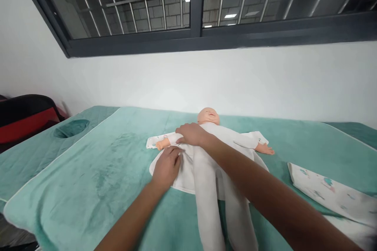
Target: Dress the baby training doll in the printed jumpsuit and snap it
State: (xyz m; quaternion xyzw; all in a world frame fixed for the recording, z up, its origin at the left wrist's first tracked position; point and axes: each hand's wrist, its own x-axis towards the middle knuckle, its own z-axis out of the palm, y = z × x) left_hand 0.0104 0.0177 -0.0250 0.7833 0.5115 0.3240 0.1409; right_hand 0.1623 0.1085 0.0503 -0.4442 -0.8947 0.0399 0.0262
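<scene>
The bald, white-clothed baby doll [204, 170] lies on the green plush cover [88, 164], in the middle. The right hand [192, 134] rests on its left-side arm; nearer, the left hand [168, 166] touches the spread white cloth garment [185, 178]. Whether either grips, I cannot tell.

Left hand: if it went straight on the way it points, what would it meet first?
Probably the doll's white sleeve, with the right hand just beyond, though the depth between them is unclear.
</scene>
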